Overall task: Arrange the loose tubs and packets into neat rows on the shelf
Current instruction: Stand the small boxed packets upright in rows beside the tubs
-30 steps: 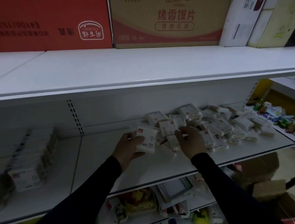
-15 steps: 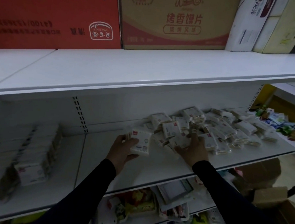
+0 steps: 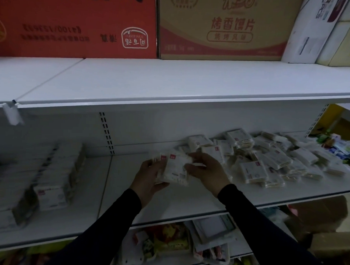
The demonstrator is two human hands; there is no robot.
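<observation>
Just above the middle white shelf [image 3: 167, 204], my left hand [image 3: 148, 176] grips a small stack of white packets [image 3: 173, 168] with red corner marks. My right hand [image 3: 206, 169] holds the stack's right side, pinching a packet against it. A loose heap of the same packets [image 3: 269, 158] lies on the shelf to the right of my hands. At the left of the shelf, several packets stand in neat rows [image 3: 53, 179].
The bare top shelf [image 3: 172, 82] juts out above, carrying a red carton [image 3: 74, 21] and a brown carton [image 3: 224, 28]. A perforated upright [image 3: 107, 133] runs up the back wall. Colourful goods [image 3: 165, 244] fill the lower shelf. Cardboard boxes [image 3: 322, 225] sit at lower right.
My right hand left the heap with a packet and moved left to the stack in my left hand. The camera view shifted slightly left.
</observation>
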